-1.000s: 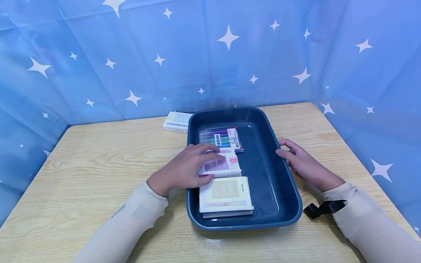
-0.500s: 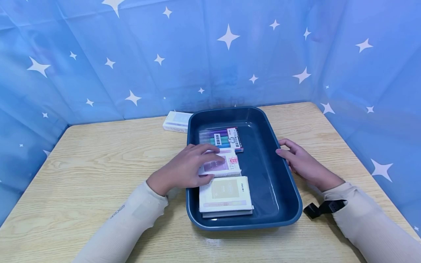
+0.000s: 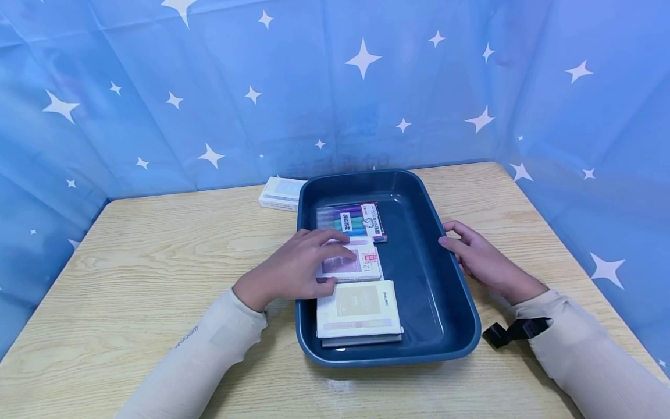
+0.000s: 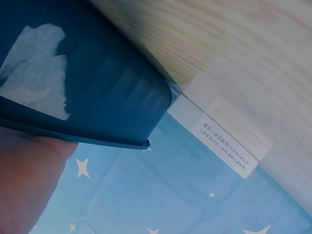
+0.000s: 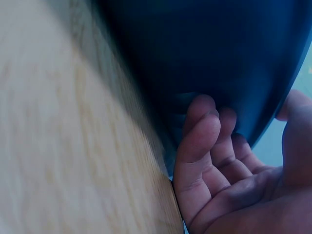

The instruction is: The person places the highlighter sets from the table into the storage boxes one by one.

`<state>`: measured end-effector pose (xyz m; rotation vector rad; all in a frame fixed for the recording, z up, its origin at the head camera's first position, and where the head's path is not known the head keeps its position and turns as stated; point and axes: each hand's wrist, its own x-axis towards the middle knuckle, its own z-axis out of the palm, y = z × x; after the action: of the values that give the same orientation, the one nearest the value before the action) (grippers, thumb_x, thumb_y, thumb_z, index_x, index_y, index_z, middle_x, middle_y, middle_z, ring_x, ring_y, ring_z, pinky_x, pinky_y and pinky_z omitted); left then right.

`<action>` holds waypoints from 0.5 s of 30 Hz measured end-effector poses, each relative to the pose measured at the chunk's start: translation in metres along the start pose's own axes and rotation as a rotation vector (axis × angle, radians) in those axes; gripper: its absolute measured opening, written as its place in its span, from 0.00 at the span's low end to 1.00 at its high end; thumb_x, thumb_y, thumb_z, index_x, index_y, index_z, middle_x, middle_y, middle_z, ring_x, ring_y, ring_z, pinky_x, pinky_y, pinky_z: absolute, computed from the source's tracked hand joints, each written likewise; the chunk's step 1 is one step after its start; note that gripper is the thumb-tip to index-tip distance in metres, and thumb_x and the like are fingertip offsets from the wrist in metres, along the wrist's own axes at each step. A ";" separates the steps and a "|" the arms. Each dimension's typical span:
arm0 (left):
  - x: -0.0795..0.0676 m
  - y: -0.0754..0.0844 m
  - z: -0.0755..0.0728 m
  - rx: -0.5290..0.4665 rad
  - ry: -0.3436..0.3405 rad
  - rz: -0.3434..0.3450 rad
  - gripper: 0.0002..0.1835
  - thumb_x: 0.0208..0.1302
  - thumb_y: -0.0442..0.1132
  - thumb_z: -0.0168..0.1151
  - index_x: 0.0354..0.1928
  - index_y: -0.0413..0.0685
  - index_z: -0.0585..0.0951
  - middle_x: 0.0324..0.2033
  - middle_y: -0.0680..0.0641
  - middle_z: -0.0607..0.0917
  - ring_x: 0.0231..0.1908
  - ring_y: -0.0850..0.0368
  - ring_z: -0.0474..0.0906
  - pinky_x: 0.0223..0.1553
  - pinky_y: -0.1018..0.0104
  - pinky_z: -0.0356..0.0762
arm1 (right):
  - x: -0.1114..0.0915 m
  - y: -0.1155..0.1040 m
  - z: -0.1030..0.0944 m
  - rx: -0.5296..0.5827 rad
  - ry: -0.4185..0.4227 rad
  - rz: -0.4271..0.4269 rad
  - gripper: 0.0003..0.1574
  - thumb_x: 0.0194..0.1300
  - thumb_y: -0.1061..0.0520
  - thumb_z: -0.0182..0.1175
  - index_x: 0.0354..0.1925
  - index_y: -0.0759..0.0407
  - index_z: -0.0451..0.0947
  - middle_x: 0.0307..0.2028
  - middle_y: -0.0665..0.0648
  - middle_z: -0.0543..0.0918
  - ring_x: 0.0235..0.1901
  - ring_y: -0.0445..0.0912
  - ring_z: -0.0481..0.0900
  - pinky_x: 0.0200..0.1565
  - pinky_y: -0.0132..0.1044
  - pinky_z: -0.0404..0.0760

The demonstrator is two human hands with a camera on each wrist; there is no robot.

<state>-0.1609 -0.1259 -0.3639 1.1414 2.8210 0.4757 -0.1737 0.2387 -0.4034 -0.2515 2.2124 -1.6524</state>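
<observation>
A dark blue plastic tray (image 3: 424,273) stands in the middle of the table in the head view. Inside its left half, my left hand (image 3: 300,265) grips a white box with a purple panel (image 3: 371,265), fingers over its top and thumb at its near edge. The edge of another box shows beneath it. My right hand (image 3: 481,259) holds the tray's right side. In the right wrist view its curled fingers (image 5: 197,139) lie against the outer wall and its thumb is at the rim. The left wrist view shows the tray's outer wall with a torn white sticker (image 4: 39,68).
A clear pack of coloured pens (image 3: 350,222) lies at the tray's far left. Cream boxes (image 3: 361,308) are stacked at its near left. Outside, a white box (image 3: 281,194) rests behind the tray's left corner. A starry blue curtain (image 3: 230,105) backs the wooden table (image 3: 157,262).
The purple-panelled box has slid slightly left under my left hand, baring more of the box beneath. My right hand and the tray have hardly moved.
</observation>
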 end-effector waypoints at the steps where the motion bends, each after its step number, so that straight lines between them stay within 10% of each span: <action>1: 0.000 0.000 0.000 0.001 0.000 0.000 0.24 0.57 0.51 0.65 0.59 0.68 0.81 0.66 0.54 0.75 0.66 0.56 0.69 0.64 0.52 0.67 | 0.000 0.000 0.000 0.001 -0.001 0.000 0.19 0.79 0.43 0.45 0.57 0.52 0.65 0.19 0.44 0.72 0.17 0.41 0.68 0.24 0.37 0.71; 15: 0.001 -0.001 0.001 0.003 -0.008 0.001 0.24 0.58 0.51 0.65 0.59 0.68 0.81 0.66 0.54 0.75 0.67 0.55 0.69 0.64 0.52 0.66 | 0.000 0.000 0.000 -0.025 0.014 0.006 0.19 0.79 0.43 0.45 0.58 0.52 0.65 0.18 0.44 0.72 0.16 0.43 0.68 0.23 0.36 0.71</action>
<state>-0.1622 -0.1255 -0.3647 1.1424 2.8156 0.4664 -0.1737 0.2384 -0.4031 -0.2413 2.2431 -1.6289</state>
